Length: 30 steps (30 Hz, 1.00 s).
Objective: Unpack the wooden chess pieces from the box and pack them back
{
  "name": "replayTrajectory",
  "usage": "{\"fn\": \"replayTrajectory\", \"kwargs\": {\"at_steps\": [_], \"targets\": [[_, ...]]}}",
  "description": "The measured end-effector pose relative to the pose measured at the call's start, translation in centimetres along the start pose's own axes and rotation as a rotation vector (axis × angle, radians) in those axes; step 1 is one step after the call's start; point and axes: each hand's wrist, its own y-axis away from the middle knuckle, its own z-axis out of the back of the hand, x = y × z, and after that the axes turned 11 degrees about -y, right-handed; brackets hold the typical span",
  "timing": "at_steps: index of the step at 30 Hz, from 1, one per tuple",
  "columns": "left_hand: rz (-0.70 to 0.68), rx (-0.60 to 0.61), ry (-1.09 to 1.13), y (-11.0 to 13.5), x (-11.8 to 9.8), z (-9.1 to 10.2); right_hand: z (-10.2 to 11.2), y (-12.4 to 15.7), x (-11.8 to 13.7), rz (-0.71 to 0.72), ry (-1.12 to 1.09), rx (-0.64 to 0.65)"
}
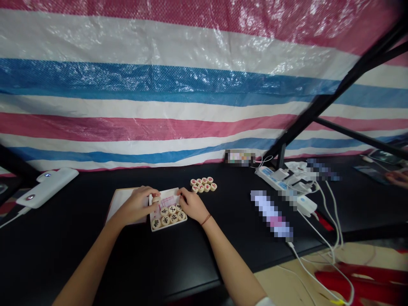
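Observation:
A shallow white box [152, 230] lies on the black table, holding several Chinese chess pieces [174, 218] with black characters toward its near side. Pale sheets with pinkish print show in its far part. Over the box's left side, my left hand [137, 205] pinches a round chess piece [156, 199] between thumb and fingers. My right hand [194, 205] has its fingers curled on the box's right edge, near the far corner. Just beyond that hand, several red-character chess pieces [200, 187] stand together in two rows on the table.
A flat white-topped panel [118, 203] lies partly under my left forearm. White devices [49, 187] sit at far left. Right of me are a phone [270, 214], a power strip [280, 182] and loose cables. Another person's hand [397, 178] shows at far right.

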Motion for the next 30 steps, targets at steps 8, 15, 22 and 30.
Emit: {"fn": "replayTrajectory", "kwargs": {"at_steps": [8,15,22,30], "targets": [[0.284,-0.057,0.685,-1.7,-3.7,-3.9,-0.1,1.3,1.7,0.25,-0.177,-0.172],[0.43,-0.129,0.781,-1.2,-4.6,-4.5,0.8,3.0,0.8,0.18,-0.074,-0.391],[0.407,-0.335,0.803,-0.9,-3.1,-5.0,2.3,4.0,-2.8,-0.148,0.127,-0.478],[0.221,-0.297,0.486,-0.4,-3.6,-5.5,1.6,4.1,0.0,-0.064,0.03,-0.466]]}}
